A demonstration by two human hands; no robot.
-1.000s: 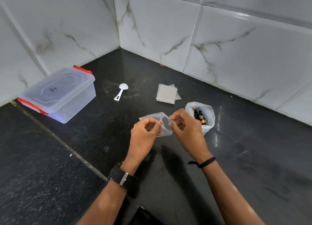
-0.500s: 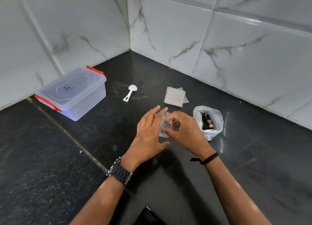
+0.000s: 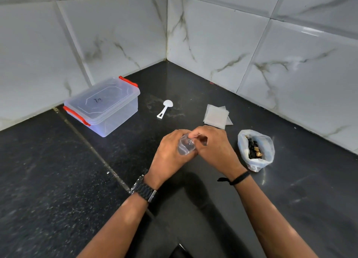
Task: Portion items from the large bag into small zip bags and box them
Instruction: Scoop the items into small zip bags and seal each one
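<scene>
Closest in are two bare arms reaching forward over the black tabletop. The left wrist has a dark watch and the right wrist has a thin black band.

The left hand and the right hand meet in the middle. Both hold one small zip bag, which is clear and crumpled. The left hand's fingers curl around it from below. The right hand pinches its top edge. The bag looks empty, but the fingers cover part of it, so this is not sure.

To me, the step in hand is opening this small bag so it can be filled. Next, its mouth needs to be pulled wide and held open with one hand. The other hand then has to go for the spoon or the big bag.

Just to the right of the hands sits the big bag, open at the top, with dark and tan bits inside. What they are is too small to tell. Behind the hands lies a flat pile of small bags. A white spoon lies further left. The clear box with red clips stands far left by the wall, and its lid is on. There is writing on the lid, too small to read.

A dark thing at the bottom edge is cut off.
</scene>
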